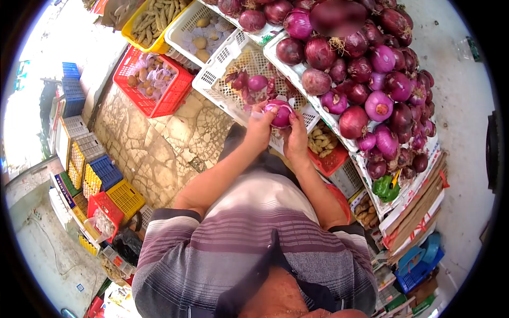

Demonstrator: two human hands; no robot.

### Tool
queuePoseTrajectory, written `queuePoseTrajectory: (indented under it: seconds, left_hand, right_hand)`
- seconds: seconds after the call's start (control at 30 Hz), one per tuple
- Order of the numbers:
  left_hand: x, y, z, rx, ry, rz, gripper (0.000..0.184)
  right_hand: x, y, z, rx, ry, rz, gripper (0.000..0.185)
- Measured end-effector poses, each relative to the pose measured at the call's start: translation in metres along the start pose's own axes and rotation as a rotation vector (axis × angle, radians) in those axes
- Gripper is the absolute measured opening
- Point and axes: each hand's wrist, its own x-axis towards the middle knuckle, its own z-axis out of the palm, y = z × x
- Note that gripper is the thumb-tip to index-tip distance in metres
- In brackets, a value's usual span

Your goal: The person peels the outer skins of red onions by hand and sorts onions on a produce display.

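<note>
Beyond the hands [259, 130], a white perforated plastic crate [213, 91] carries papery dark-red skins [240, 80] and a round purple onion [257, 82]; rightward, a white tray [323, 113] bears round red onions [379, 106].

From my end I count two hands [260, 128] and one onion [279, 114] between them. Ahead I get two white crates [204, 79], one yellow crate [139, 42] and one red crate [176, 96]. The nearer white one has one bright loose onion [257, 82]; the farther shows at least three potatoes [202, 55]. Heaped onions [379, 106] run to dozens, overlapping too much for an exact figure. I make out one green pepper [383, 190], plus several stacked crates [126, 196], too jumbled to number.
</note>
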Motion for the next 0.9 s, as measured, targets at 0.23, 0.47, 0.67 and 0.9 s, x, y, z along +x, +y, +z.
queuePoseTrajectory:
  seconds: [0.23,0.47,0.67,0.9]
  left_hand:
    - [-0.002,0.007,-0.008,0.149,-0.118,-0.013,0.053]
    - [-0.002,0.014,0.002,0.07,-0.161,-0.051,0.054]
    - [-0.004,0.028,-0.003,-0.142,-0.242,-0.157,0.056]
    - [-0.002,0.032,-0.001,0.018,-0.183,-0.171,0.061]
  right_hand:
    - [-0.002,-0.012,-0.005,-0.006,-0.02,0.1,0.032]
    - [0.003,0.021,-0.015,0.082,-0.038,-0.126,0.036]
    - [-0.006,-0.008,0.001,0.204,-0.123,-0.055,0.048]
    - [-0.002,0.0,-0.016,0.021,-0.104,-0.169,0.048]
